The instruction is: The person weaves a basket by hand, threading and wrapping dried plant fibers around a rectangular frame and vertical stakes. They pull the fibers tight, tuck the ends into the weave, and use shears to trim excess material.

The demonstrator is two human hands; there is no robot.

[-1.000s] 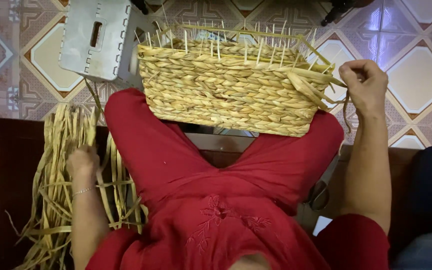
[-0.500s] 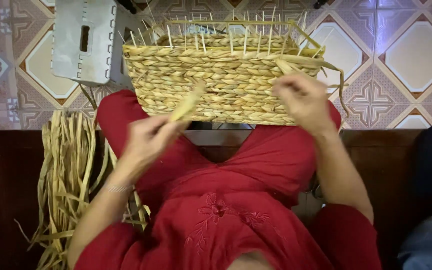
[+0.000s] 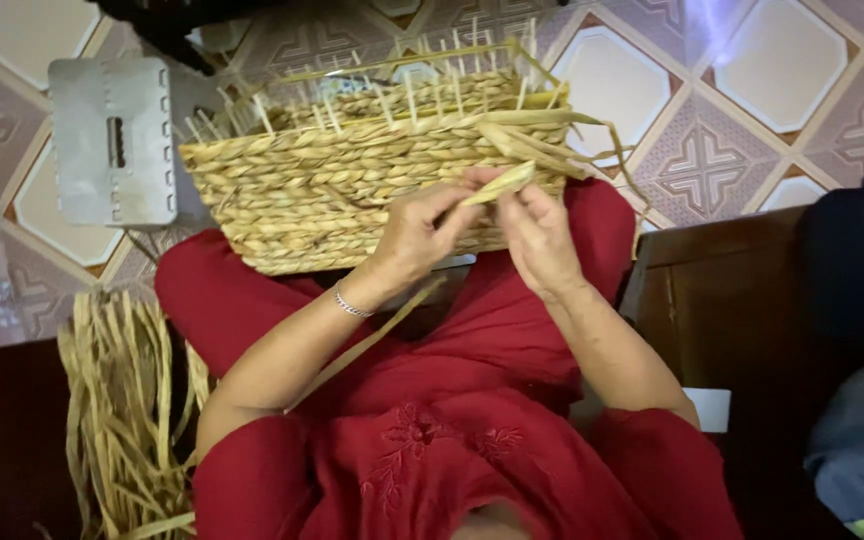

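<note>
The basket [image 3: 352, 190] is woven of dry, rough, matt straw-coloured plant fibre in braided rows, with pale stiff stakes at its rim. The strand [image 3: 497, 185] pinched in the fingers [image 3: 462, 205] is the same dull fibre, as is the loose bundle [image 3: 122, 400]. The floor tiles [image 3: 792, 60] look glossy; the stool [image 3: 112, 140] smooth grey plastic; the clothing [image 3: 452, 420] soft red cloth.

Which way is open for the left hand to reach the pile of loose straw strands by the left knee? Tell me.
Probably yes: the left hand pinches a straw strip at the woven basket, but nothing blocks the drop to the straw pile.
</note>
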